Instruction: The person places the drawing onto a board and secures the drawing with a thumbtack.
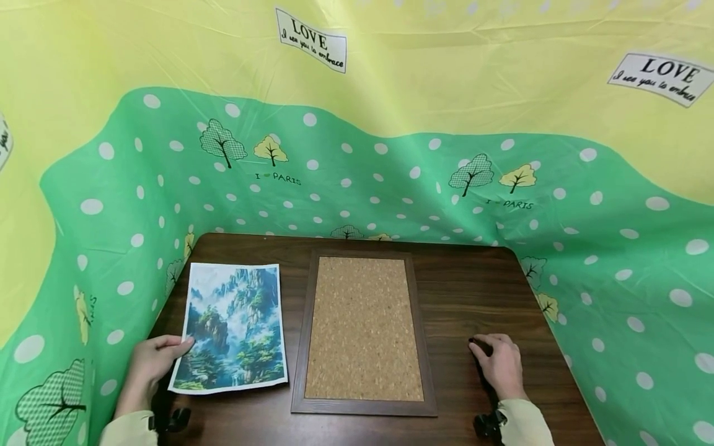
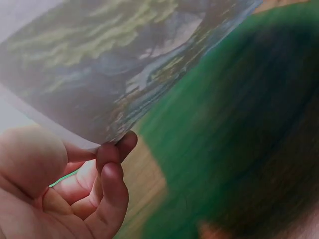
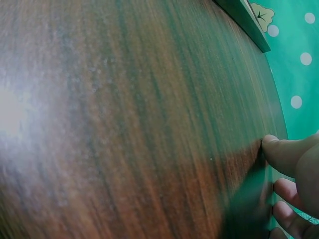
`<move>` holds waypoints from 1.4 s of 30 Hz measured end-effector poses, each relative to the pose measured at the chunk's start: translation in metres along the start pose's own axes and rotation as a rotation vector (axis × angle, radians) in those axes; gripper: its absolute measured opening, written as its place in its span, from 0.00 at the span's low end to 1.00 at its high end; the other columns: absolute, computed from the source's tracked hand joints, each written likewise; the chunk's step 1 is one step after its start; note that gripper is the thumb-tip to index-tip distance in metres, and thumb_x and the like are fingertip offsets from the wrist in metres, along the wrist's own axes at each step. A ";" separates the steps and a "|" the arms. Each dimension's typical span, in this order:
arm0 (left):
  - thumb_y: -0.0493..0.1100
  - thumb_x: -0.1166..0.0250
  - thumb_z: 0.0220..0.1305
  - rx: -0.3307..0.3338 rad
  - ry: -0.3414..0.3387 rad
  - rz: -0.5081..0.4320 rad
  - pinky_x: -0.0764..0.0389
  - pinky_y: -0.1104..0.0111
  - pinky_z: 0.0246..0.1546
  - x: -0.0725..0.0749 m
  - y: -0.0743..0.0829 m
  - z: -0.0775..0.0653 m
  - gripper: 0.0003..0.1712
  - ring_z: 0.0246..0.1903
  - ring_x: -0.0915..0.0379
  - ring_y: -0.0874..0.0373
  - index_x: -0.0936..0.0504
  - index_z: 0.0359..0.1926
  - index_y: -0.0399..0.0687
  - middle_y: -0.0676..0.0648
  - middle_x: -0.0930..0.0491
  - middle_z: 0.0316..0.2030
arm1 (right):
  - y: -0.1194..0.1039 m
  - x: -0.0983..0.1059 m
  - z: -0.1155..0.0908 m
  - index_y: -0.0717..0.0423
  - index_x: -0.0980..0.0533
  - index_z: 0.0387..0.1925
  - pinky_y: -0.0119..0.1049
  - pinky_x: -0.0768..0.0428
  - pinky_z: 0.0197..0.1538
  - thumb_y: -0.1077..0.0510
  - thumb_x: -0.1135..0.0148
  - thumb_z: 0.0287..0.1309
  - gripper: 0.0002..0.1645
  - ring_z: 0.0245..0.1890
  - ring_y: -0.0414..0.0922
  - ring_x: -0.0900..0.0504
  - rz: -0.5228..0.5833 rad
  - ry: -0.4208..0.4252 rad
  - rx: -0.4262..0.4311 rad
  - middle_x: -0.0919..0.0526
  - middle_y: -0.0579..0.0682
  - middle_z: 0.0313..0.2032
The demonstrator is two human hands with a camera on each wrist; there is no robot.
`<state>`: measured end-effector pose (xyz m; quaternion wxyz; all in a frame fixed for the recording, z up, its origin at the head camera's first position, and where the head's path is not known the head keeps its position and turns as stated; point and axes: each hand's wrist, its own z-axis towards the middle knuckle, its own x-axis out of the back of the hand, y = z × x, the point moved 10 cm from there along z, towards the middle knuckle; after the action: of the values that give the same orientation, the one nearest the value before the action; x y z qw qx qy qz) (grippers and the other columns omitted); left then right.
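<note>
While the left hand (image 1: 154,360) pinches the landscape print (image 1: 237,325) by its left edge, presumably keeping the picture uncovered, the cork board (image 1: 365,328) lies just right of it! Farther right, the right hand (image 1: 502,365) rests fingertips on the table (image 1: 463,291), pinching nothing visible. Far curtain (image 1: 390,176) reads "LOVE", "PARIS".

a blue-green mountain print (image 1: 237,325) (white-bordered) is pinched at its left edge, left of the corkboard (image 1: 365,328).

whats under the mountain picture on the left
The wooden table shows beside the mountain picture, whose edge the left hand pinches; whatever lies directly beneath is covered and can't be seen.
</note>
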<state>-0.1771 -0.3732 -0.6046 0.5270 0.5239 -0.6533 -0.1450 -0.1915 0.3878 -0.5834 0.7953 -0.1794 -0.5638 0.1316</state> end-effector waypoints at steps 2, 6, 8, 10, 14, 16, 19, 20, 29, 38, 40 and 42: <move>0.62 0.30 0.61 -0.006 -0.004 -0.010 0.26 0.44 0.51 -0.001 0.003 0.000 0.36 0.56 0.30 0.30 0.17 0.51 0.33 0.27 0.26 0.58 | 0.000 0.000 0.000 0.61 0.14 0.43 0.61 0.30 0.52 0.59 0.24 0.53 0.15 0.46 0.63 0.21 0.001 -0.002 -0.004 0.18 0.66 0.44; 0.63 0.29 0.60 -0.016 -0.007 -0.027 0.26 0.45 0.51 -0.004 0.008 -0.001 0.36 0.56 0.30 0.31 0.17 0.51 0.33 0.28 0.25 0.56 | -0.001 0.000 -0.001 0.61 0.14 0.43 0.61 0.30 0.52 0.59 0.24 0.53 0.15 0.46 0.63 0.21 0.002 -0.002 -0.002 0.18 0.67 0.44; 0.62 0.30 0.60 -0.025 -0.007 -0.029 0.25 0.47 0.50 -0.007 0.010 -0.002 0.35 0.56 0.29 0.32 0.16 0.50 0.33 0.28 0.24 0.55 | -0.002 0.001 -0.001 0.61 0.14 0.42 0.62 0.29 0.52 0.59 0.24 0.53 0.15 0.46 0.63 0.21 0.001 0.003 0.002 0.18 0.67 0.44; 0.62 0.30 0.61 -0.033 -0.008 -0.033 0.25 0.48 0.49 -0.012 0.012 -0.003 0.35 0.56 0.29 0.33 0.16 0.51 0.34 0.29 0.23 0.55 | -0.002 0.002 -0.001 0.61 0.14 0.42 0.62 0.29 0.51 0.59 0.24 0.52 0.15 0.45 0.63 0.21 -0.001 0.008 0.006 0.18 0.67 0.44; 0.62 0.30 0.61 -0.055 0.002 -0.037 0.24 0.50 0.48 -0.025 0.019 -0.005 0.34 0.54 0.27 0.36 0.16 0.50 0.34 0.31 0.22 0.54 | -0.002 0.003 -0.001 0.61 0.14 0.42 0.62 0.28 0.50 0.59 0.23 0.52 0.15 0.45 0.63 0.21 -0.003 0.015 0.007 0.18 0.67 0.43; 0.63 0.29 0.60 -0.066 0.003 -0.038 0.24 0.51 0.48 -0.033 0.024 -0.006 0.34 0.52 0.26 0.40 0.15 0.49 0.35 0.34 0.20 0.51 | -0.002 0.003 0.000 0.61 0.14 0.42 0.62 0.28 0.50 0.59 0.23 0.52 0.15 0.45 0.63 0.21 -0.005 0.012 0.003 0.18 0.67 0.43; 0.62 0.28 0.60 -0.087 -0.009 -0.035 0.23 0.54 0.44 -0.046 0.032 -0.007 0.32 0.44 0.22 0.47 0.14 0.48 0.36 0.41 0.15 0.42 | -0.001 0.002 0.000 0.61 0.14 0.42 0.62 0.28 0.51 0.59 0.24 0.53 0.15 0.45 0.63 0.21 -0.007 0.008 -0.001 0.18 0.66 0.44; 0.61 0.28 0.60 -0.091 -0.012 -0.041 0.23 0.56 0.43 -0.051 0.035 -0.008 0.31 0.41 0.22 0.50 0.14 0.47 0.37 0.43 0.15 0.39 | -0.001 0.002 0.000 0.61 0.14 0.42 0.62 0.28 0.51 0.59 0.24 0.53 0.15 0.45 0.63 0.21 -0.007 0.007 -0.001 0.18 0.67 0.44; 0.53 0.27 0.62 -0.165 -0.046 -0.110 0.23 0.65 0.35 -0.097 0.061 -0.012 0.22 0.31 0.21 0.58 0.13 0.42 0.37 0.47 0.13 0.31 | -0.002 0.003 -0.001 0.60 0.13 0.42 0.62 0.28 0.51 0.59 0.23 0.52 0.15 0.45 0.63 0.21 -0.003 0.018 0.003 0.18 0.66 0.43; 0.47 0.27 0.62 -0.211 -0.077 -0.175 0.21 0.66 0.33 -0.139 0.082 -0.020 0.16 0.29 0.21 0.60 0.12 0.39 0.35 0.47 0.13 0.29 | -0.005 0.005 0.001 0.61 0.13 0.41 0.61 0.28 0.51 0.60 0.23 0.51 0.14 0.44 0.62 0.20 0.000 0.030 0.013 0.17 0.66 0.42; 0.45 0.27 0.62 -0.219 -0.084 -0.187 0.21 0.67 0.31 -0.148 0.086 -0.022 0.14 0.28 0.21 0.61 0.12 0.38 0.35 0.47 0.13 0.28 | -0.005 0.005 0.001 0.61 0.13 0.41 0.61 0.28 0.51 0.60 0.23 0.51 0.14 0.44 0.62 0.20 0.002 0.030 0.011 0.17 0.65 0.42; 0.43 0.27 0.62 -0.233 -0.091 -0.201 0.21 0.66 0.30 -0.157 0.090 -0.024 0.13 0.27 0.21 0.60 0.12 0.37 0.35 0.47 0.14 0.27 | -0.004 0.005 0.002 0.60 0.13 0.40 0.60 0.28 0.51 0.60 0.23 0.52 0.14 0.44 0.62 0.19 0.004 0.026 0.006 0.17 0.65 0.42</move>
<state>-0.2216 -0.1966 -0.6122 0.5371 0.5148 -0.5995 -0.2952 -0.1912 0.3861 -0.5765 0.8029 -0.1797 -0.5528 0.1324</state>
